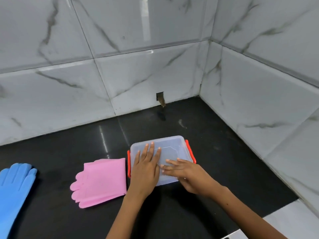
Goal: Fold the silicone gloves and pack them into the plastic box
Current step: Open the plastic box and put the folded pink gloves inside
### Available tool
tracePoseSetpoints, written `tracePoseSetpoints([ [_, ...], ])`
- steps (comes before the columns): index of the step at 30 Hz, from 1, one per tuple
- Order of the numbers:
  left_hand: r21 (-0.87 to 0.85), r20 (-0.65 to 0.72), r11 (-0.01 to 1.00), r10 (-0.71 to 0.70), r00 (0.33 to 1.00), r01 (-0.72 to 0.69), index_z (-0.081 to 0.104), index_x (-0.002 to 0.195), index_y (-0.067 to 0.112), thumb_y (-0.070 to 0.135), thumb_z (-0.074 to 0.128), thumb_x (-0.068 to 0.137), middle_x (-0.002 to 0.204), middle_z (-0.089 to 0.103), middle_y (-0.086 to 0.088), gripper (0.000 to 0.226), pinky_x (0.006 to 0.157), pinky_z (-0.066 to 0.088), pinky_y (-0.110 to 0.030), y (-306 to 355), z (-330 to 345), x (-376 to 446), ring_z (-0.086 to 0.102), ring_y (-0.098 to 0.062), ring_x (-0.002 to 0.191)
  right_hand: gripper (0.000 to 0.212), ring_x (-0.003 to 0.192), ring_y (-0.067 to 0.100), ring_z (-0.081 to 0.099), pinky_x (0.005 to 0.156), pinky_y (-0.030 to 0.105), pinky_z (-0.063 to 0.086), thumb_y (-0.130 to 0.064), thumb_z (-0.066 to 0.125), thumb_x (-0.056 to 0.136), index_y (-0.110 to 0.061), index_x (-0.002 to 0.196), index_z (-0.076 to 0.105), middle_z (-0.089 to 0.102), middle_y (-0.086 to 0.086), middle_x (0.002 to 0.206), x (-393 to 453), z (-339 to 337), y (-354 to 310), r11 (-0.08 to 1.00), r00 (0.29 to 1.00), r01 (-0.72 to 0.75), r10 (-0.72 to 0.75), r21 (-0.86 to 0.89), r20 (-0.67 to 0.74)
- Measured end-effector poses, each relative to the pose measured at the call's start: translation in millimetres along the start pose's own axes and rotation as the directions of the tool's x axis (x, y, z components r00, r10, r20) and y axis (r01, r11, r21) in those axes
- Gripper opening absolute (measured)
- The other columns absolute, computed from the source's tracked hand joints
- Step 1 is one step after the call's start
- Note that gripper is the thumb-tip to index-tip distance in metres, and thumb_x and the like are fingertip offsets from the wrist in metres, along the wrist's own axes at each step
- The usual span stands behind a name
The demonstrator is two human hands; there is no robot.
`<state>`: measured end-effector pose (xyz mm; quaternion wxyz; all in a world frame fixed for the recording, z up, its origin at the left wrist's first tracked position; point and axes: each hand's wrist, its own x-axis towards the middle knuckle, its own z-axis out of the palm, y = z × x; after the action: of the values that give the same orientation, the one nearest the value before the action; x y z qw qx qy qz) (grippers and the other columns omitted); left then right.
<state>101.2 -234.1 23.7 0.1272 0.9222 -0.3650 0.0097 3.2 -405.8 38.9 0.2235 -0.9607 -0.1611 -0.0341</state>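
Gloves: pink pair (101,181) folded, lying on black counter (215,144) just left of plastic box (172,145); blue gloves (14,188) unfolded, well apart at far left. Box has lid on, red clips (190,152) at both ends. Left hand (146,167) and right hand (183,169) both flat on lid, fingers straight, gripping nothing. Risk: lid looks closed with nothing visible inside; latching it now leaves gloves unpacked. Blue ones likely too bulky unless folded.

Translucent plastic box (174,144), glossy countertop (69,149)
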Motion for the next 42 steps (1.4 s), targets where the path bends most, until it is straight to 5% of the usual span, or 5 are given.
tracePoseSetpoints([
  [8,-0.092,-0.001,0.992,-0.091,0.996,0.091,-0.003,0.148,0.037,0.042,0.02,0.101,0.157,-0.012,0.012,0.052,0.117,-0.008,-0.028,1.5,1.7,-14.7,-0.011,-0.006,0.145,0.034,0.129,0.011,0.047,0.11,0.036,0.036,-0.022,0.062,0.089,-0.019,0.123,0.06,0.052,-0.002,0.139,11.3,-6.6,16.2,0.942,0.854,-0.207,0.306,0.264,-0.422],
  [16,-0.063,0.006,0.994,-0.094,0.996,0.094,-0.009,0.145,0.04,0.047,0.016,0.1,0.157,-0.014,0.014,0.052,0.116,-0.012,-0.027,-5.6,1.9,-21.6,-0.017,-0.004,0.142,0.017,0.068,0.006,0.066,0.058,0.023,0.056,-0.023,0.047,0.096,-0.021,0.088,0.062,0.067,-0.009,0.072,32.9,10.5,13.1,0.682,0.691,-0.417,0.667,0.601,-0.278],
  [24,-0.069,0.001,0.993,-0.093,0.996,0.092,-0.013,0.141,0.042,0.047,0.016,0.1,0.156,-0.014,0.015,0.05,0.115,-0.013,-0.027,-10.6,1.6,-17.7,-0.017,-0.005,0.143,0.024,0.073,0.031,0.066,0.068,0.041,0.056,-0.012,0.049,0.094,0.001,0.077,0.059,0.066,0.009,0.072,39.4,11.5,24.4,0.51,0.562,-0.536,0.81,0.672,-0.167],
  [33,-0.116,-0.043,0.992,-0.053,0.998,0.047,0.0,0.144,0.035,0.036,0.024,0.102,0.155,-0.005,0.014,0.049,0.118,-0.005,-0.027,-17.7,3.5,-16.4,-0.006,-0.006,0.146,0.047,0.147,0.017,0.005,0.118,0.036,0.007,-0.03,0.027,0.101,-0.016,0.146,0.025,0.008,0.004,0.159,80.1,18.7,-9.4,0.952,0.956,-0.287,0.279,-0.106,-0.088],
  [42,-0.668,-0.129,0.65,-0.582,0.803,0.363,0.037,0.142,0.014,0.024,0.041,0.1,0.147,0.042,-0.009,0.043,0.109,0.038,-0.041,-36.2,-1.1,-23.1,0.043,-0.023,0.132,0.049,0.147,0.015,0.002,0.117,0.034,0.0,-0.038,0.025,0.101,-0.027,0.147,0.018,0.008,-0.004,0.159,78.6,35.3,5.4,0.947,0.96,-0.277,0.269,-0.164,-0.072],
])
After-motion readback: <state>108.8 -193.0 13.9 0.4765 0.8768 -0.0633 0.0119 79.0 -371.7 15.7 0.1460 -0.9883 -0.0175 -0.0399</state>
